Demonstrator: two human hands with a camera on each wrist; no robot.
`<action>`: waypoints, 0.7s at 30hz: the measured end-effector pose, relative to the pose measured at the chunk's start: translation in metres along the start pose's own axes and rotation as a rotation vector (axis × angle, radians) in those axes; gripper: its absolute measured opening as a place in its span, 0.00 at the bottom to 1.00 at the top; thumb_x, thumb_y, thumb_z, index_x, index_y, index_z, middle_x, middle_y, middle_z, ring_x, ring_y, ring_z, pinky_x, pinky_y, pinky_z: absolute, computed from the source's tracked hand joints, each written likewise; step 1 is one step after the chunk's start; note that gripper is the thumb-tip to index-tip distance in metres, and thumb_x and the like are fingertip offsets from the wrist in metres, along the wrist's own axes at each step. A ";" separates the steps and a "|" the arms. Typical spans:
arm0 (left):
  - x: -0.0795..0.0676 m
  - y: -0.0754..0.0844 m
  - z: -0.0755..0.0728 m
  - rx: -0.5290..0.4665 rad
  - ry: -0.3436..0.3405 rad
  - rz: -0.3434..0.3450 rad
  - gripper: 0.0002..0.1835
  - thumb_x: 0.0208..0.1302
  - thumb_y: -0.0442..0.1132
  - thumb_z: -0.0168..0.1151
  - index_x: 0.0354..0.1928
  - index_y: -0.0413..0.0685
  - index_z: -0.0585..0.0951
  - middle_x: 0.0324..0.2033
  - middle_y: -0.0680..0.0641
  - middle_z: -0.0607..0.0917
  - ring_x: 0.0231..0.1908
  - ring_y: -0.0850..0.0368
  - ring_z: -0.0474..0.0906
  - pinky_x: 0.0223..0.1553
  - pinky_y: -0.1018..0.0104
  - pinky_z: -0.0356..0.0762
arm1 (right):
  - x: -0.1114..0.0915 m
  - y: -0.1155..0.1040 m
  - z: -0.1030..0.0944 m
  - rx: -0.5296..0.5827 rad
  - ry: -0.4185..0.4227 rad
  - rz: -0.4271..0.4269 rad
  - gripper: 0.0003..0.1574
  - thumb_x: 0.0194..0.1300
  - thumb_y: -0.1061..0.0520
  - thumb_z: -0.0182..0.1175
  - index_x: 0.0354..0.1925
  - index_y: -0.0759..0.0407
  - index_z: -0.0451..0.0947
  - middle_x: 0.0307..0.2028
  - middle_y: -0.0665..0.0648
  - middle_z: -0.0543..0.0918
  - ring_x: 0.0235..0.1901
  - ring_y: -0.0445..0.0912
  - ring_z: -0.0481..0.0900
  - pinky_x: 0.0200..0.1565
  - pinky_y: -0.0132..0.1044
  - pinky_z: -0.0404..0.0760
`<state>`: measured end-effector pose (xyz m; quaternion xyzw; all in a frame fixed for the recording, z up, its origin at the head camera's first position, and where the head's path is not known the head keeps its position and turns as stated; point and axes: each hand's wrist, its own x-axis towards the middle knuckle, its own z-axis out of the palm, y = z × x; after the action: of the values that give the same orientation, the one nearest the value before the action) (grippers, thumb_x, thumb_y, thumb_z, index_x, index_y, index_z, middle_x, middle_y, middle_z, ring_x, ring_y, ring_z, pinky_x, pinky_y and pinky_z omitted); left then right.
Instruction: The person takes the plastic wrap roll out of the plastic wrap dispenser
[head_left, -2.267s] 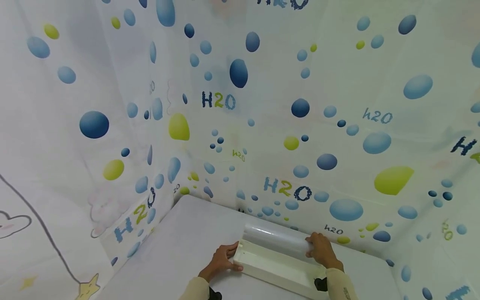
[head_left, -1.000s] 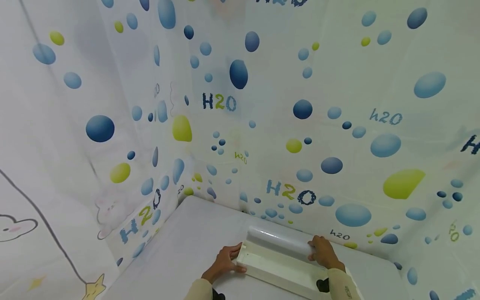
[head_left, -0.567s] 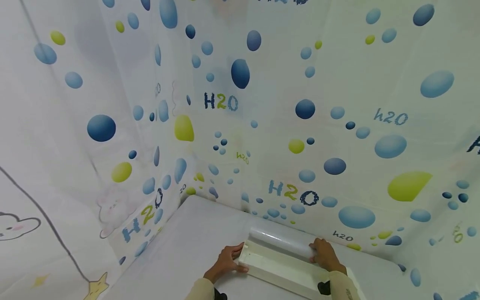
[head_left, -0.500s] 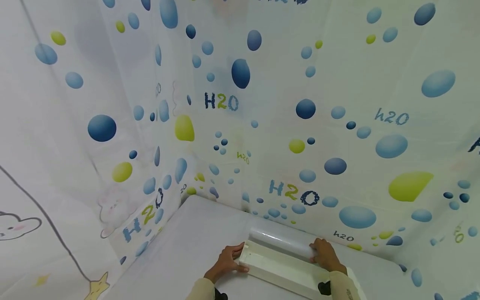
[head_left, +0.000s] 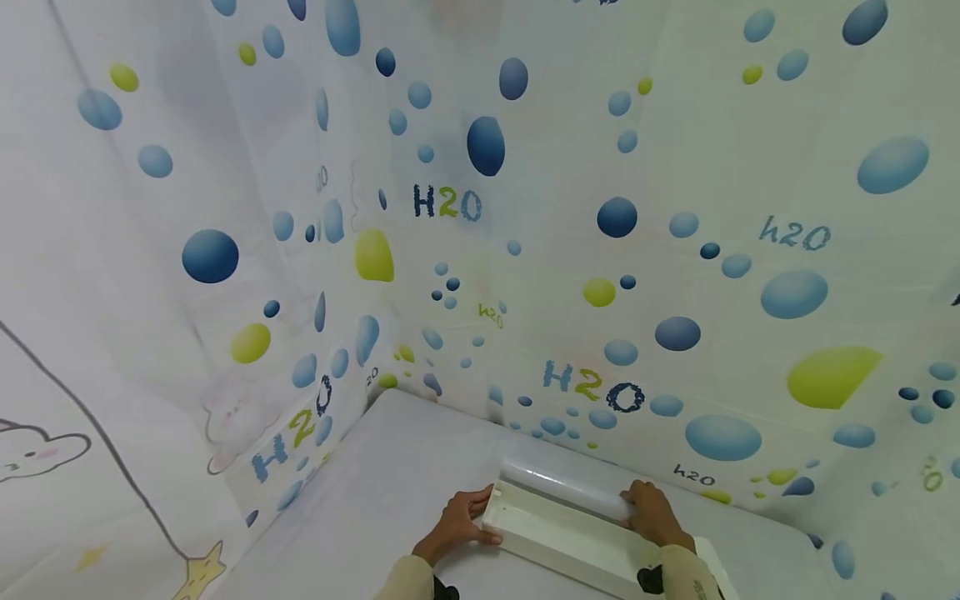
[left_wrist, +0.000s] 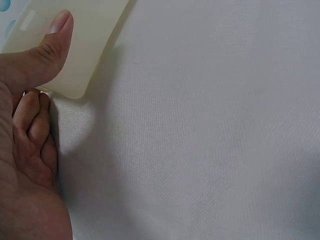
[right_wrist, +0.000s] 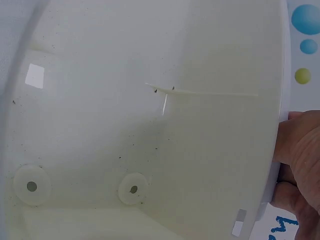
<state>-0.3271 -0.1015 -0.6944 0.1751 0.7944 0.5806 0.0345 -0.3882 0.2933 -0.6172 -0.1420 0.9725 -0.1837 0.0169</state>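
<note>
A long cream plastic box (head_left: 562, 533) lies on the white-covered surface in the head view. Along its far side runs a shiny, rounded, translucent cover-like piece (head_left: 555, 483). My left hand (head_left: 456, 525) grips the box's left end; in the left wrist view the thumb lies on the cream plastic (left_wrist: 87, 45) and the other fingers bend behind its end. At the right end of the translucent piece, my right hand (head_left: 654, 512) holds its edge with bent fingers. The right wrist view looks into the pale interior (right_wrist: 90, 125), with two round holes, dark specks and a raised seam; the fingertips are hidden behind the edge.
White sheeting (head_left: 360, 508) covers the surface beneath the box. Fabric walls (head_left: 540, 275) printed with blue and green drops and "H2O" rise close behind and at both sides. The back wall stands just beyond the translucent piece.
The whole head view has drifted slightly, so the box and hands appear a little farther right. Both hands keep their holds, and the box and translucent piece stay in the same arrangement.
</note>
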 end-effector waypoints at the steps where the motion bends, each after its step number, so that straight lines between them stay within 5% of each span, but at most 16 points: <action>1: -0.001 0.001 0.000 0.000 0.002 -0.002 0.55 0.52 0.43 0.90 0.77 0.28 0.69 0.73 0.31 0.75 0.71 0.41 0.80 0.71 0.61 0.80 | 0.000 -0.001 0.000 -0.003 -0.002 0.000 0.32 0.51 0.67 0.84 0.54 0.77 0.86 0.41 0.65 0.89 0.43 0.61 0.85 0.55 0.60 0.85; 10: -0.006 0.009 0.000 0.021 0.000 -0.041 0.54 0.52 0.37 0.89 0.77 0.27 0.69 0.74 0.29 0.74 0.72 0.34 0.78 0.70 0.61 0.81 | -0.002 -0.001 0.007 0.000 -0.030 0.044 0.32 0.53 0.68 0.82 0.55 0.78 0.86 0.42 0.64 0.89 0.45 0.60 0.85 0.58 0.60 0.85; 21: -0.004 -0.004 -0.004 -0.008 -0.001 -0.047 0.58 0.49 0.50 0.91 0.78 0.34 0.70 0.74 0.36 0.76 0.73 0.42 0.79 0.69 0.73 0.76 | -0.005 -0.003 0.011 0.010 -0.023 0.039 0.33 0.52 0.66 0.83 0.55 0.77 0.85 0.43 0.64 0.88 0.45 0.60 0.85 0.58 0.60 0.85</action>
<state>-0.3251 -0.1072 -0.6978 0.1563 0.7960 0.5827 0.0492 -0.3812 0.2883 -0.6266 -0.1252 0.9739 -0.1864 0.0320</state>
